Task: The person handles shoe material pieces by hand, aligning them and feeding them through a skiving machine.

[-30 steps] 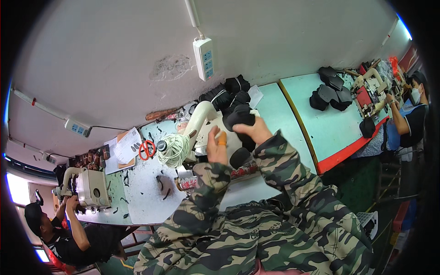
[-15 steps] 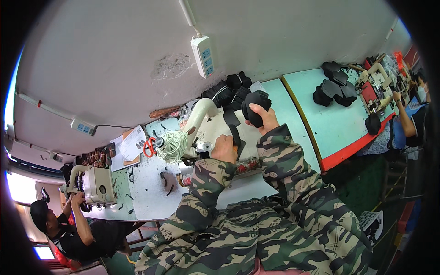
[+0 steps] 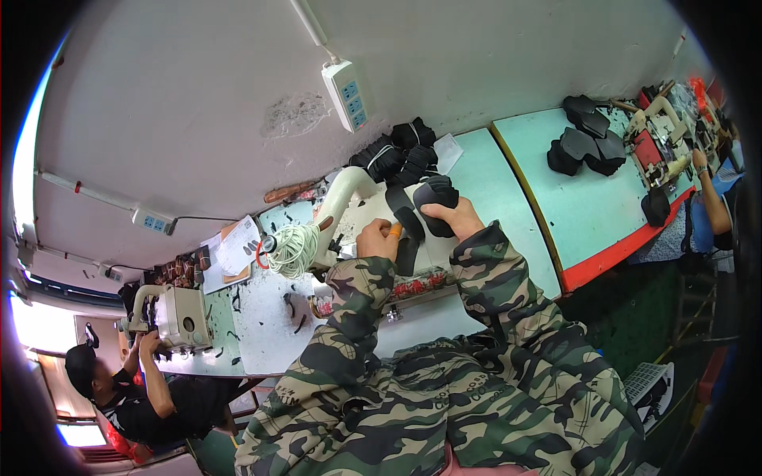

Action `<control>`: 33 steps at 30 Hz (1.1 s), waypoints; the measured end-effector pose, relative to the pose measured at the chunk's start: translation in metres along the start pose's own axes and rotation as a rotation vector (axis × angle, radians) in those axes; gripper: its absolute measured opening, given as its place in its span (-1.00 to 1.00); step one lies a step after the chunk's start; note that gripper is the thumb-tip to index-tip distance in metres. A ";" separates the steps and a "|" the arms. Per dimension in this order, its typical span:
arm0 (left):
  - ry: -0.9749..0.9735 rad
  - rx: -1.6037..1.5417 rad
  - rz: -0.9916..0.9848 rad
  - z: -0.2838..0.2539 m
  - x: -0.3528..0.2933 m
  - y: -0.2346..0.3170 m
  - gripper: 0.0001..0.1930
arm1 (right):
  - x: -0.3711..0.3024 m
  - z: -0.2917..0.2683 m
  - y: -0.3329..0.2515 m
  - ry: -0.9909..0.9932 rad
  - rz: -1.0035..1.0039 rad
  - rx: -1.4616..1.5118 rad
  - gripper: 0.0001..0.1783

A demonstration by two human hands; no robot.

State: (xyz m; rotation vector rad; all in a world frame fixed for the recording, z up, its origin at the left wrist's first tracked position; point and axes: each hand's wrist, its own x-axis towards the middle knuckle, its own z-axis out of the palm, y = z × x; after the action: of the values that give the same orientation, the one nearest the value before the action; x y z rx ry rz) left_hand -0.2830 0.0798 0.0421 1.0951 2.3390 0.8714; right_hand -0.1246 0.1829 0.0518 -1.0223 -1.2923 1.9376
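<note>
My right hand (image 3: 456, 216) grips a thick stack of black shaped pieces (image 3: 435, 194), thumb across its near side, over the pale bed of a sewing-type machine (image 3: 349, 194). To its left, my left hand (image 3: 376, 240) is curled with its knuckles up beside the machine's head; an orange band or cover (image 3: 395, 230) shows at one finger. What its fingertips pinch, if anything, is hidden. Loose curved black pieces (image 3: 408, 247) lie on the bed between my hands, the nearest right beside the left fingers. A coil of pale cord (image 3: 292, 251) hangs at the machine's front.
Tied black bundles (image 3: 382, 161) lie behind the machine. Scissors with red handles (image 3: 260, 254), papers (image 3: 238, 244) and black scraps (image 3: 298, 324) are to the left. More black stacks (image 3: 589, 151) rest on the right table. Co-workers sit at machines on both sides.
My right hand has lowered the stack toward the machine bed. My left hand has shifted slightly left and away from me, uncovering more of the black pieces on the bed.
</note>
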 end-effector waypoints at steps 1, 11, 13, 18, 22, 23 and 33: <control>-0.011 -0.069 -0.030 0.002 0.001 0.004 -0.75 | 0.000 0.000 0.000 0.024 0.036 0.001 -0.56; -0.042 0.003 0.104 0.020 0.007 0.029 -0.70 | 0.003 -0.005 -0.002 -0.059 0.009 0.101 -0.58; 0.059 0.090 0.222 0.017 0.001 0.031 -0.69 | -0.002 -0.009 -0.006 -0.036 0.202 0.258 -0.58; 0.001 0.415 0.185 0.018 -0.004 0.038 -0.62 | -0.024 -0.025 -0.013 0.010 0.220 0.413 -0.54; -0.090 0.332 0.187 0.015 0.012 0.029 -0.66 | -0.041 -0.030 -0.009 -0.020 0.240 0.561 -0.54; -0.122 0.229 0.151 0.014 0.015 0.025 -0.66 | -0.044 -0.030 -0.007 -0.032 0.246 0.627 -0.55; -0.590 -1.250 -0.376 -0.002 0.005 0.024 -0.87 | -0.052 -0.021 -0.009 -0.299 0.148 0.950 -0.43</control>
State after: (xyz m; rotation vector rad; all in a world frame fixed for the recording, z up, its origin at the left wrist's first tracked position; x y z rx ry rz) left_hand -0.2741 0.0952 0.0594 0.2675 1.0539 1.3006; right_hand -0.0788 0.1542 0.0698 -0.3498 -0.2877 2.4664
